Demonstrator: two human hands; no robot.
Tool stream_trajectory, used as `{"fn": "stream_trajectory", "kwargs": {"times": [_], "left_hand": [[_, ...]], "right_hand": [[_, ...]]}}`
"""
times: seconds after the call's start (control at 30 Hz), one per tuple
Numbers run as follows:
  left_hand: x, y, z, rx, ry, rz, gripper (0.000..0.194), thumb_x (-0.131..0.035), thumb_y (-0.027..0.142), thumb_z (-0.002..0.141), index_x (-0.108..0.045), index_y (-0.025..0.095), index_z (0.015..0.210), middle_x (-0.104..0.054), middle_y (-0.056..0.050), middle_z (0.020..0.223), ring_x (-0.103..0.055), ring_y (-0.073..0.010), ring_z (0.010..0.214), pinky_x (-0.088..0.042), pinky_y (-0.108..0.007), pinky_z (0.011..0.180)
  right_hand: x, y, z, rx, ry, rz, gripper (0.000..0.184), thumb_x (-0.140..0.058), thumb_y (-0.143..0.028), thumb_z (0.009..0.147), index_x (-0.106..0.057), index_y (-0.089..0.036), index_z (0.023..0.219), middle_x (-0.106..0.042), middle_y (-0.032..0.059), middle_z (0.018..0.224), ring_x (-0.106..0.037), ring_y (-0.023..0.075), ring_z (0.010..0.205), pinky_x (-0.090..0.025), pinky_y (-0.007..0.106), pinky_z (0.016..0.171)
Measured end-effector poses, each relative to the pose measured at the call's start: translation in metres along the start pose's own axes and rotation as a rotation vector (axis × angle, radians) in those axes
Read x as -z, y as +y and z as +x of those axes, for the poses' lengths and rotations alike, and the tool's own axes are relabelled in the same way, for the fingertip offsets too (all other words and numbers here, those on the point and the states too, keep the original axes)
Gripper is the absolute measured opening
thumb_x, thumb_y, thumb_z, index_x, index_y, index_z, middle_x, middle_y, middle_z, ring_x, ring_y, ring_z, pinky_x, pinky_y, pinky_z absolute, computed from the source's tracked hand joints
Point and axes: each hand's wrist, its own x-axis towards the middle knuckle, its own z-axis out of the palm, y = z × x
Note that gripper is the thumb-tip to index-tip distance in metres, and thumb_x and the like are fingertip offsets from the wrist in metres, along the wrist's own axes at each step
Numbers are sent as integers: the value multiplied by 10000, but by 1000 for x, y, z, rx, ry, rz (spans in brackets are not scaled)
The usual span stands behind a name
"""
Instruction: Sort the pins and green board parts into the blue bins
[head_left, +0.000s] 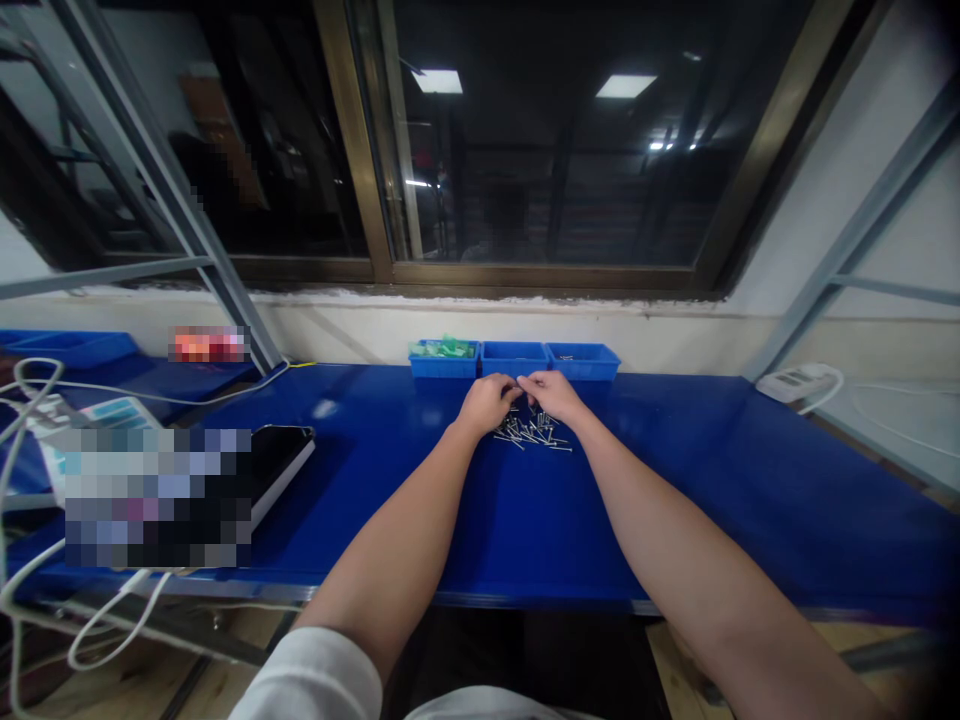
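Note:
Both my arms reach out over a blue table [675,480]. My left hand [487,403] and my right hand [553,394] meet fingertip to fingertip above a small pile of metal screws [531,434]. The fingers of both hands are curled together in a pinch, and what they hold is too small to make out. Just behind the hands stand three small blue bins in a row: the left bin [443,359] holds green pieces, the middle bin [514,357] looks empty, and the right bin [583,361] holds a few small metal parts.
A dark tablet-like device [277,458] lies at the left beside white cables [45,400]. A white power strip [796,382] sits at the right by the wall. A dark window [540,150] and a grey metal frame [180,200] stand behind the table.

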Motion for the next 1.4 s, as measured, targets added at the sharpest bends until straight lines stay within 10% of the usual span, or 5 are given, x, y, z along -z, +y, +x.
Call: {"fn": "stream_trajectory", "kwargs": {"times": [0.63, 0.93, 1.2, 1.4], "left_hand": [[0, 0, -1, 108, -89, 61, 488, -235, 432, 927, -621, 164, 795, -651, -73, 817, -593, -160, 769, -406, -255, 718], [2, -2, 0, 214, -7, 154, 481, -229, 466, 916, -613, 177, 892, -606, -83, 941, -549, -183, 931, -394, -277, 824], [-2, -5, 0, 217, -57, 144, 400, -282, 409, 914, -621, 197, 894, -601, -66, 968, -544, -177, 954, -393, -277, 863], [-2, -8, 0, 268, -73, 150, 359, -318, 394, 901, -617, 216, 991, -600, -68, 1037, -538, -187, 1002, -381, -292, 898]], "right_hand": [[2, 1, -1, -110, 75, 434, 345, -655, -456, 608, -623, -133, 724, -624, 33, 602, -460, 79, 451, -332, 201, 424], [8, 14, 5, -249, 401, 323, 375, -567, -508, 652, -601, -136, 622, -588, 33, 527, -468, 94, 445, -351, 208, 432], [13, 28, 10, -205, 549, 420, 597, -541, -354, 644, -489, -171, 1210, -592, 108, 1139, -593, 144, 742, -399, 195, 460], [14, 32, 8, -236, 536, 322, 580, -504, -322, 648, -508, -151, 1202, -656, 79, 964, -595, 145, 693, -432, 226, 516]]}}
